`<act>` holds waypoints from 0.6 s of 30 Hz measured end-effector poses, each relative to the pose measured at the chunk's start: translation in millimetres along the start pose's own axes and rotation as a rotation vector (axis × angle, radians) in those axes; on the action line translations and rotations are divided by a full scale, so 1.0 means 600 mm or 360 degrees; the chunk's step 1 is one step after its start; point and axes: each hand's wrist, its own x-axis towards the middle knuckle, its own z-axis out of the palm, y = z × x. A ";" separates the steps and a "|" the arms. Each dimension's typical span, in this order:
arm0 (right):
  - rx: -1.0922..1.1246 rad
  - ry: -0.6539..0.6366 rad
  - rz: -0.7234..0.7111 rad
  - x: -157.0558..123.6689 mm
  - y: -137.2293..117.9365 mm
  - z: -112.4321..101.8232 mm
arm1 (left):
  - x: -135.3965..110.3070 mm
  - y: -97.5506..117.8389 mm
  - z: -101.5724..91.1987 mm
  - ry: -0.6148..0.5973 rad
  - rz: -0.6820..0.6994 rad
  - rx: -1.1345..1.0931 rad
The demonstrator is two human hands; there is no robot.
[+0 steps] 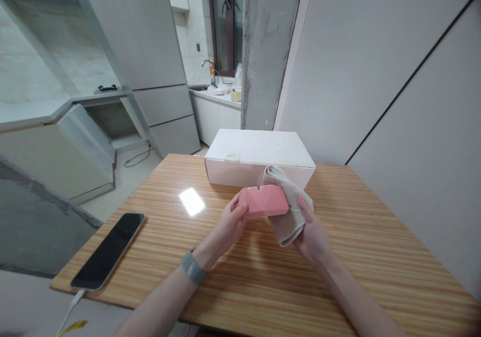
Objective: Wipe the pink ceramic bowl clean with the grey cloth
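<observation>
My left hand (pixel 228 225) grips the left end of a pink faceted case (pixel 263 201), which has a small notch on its top edge. My right hand (pixel 311 238) holds a folded beige cloth (pixel 289 220) and presses it against the case's right end. That end is partly hidden by the cloth. Both hands are above the striped wooden table (pixel 330 257), close to the front of a white cardboard box (pixel 259 156). A grey band circles my left wrist.
A black smartphone (pixel 108 251) lies at the table's left, with a white cable running off the near edge. A concrete pillar (pixel 266 51) rises behind the box. Beyond are a steel faucet (pixel 209 70), a counter and a tall grey refrigerator (pixel 139 36).
</observation>
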 end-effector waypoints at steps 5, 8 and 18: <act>-0.0030 -0.0038 0.0032 -0.007 0.007 0.010 | -0.003 0.004 -0.003 -0.0058 -0.0121 -0.0006; -0.0053 -0.0004 0.0013 -0.009 0.010 0.010 | -0.001 0.003 -0.008 0.0083 -0.0044 0.0101; -0.0090 0.0019 -0.0021 -0.006 0.029 0.006 | 0.003 -0.010 -0.015 0.0371 0.0043 0.0491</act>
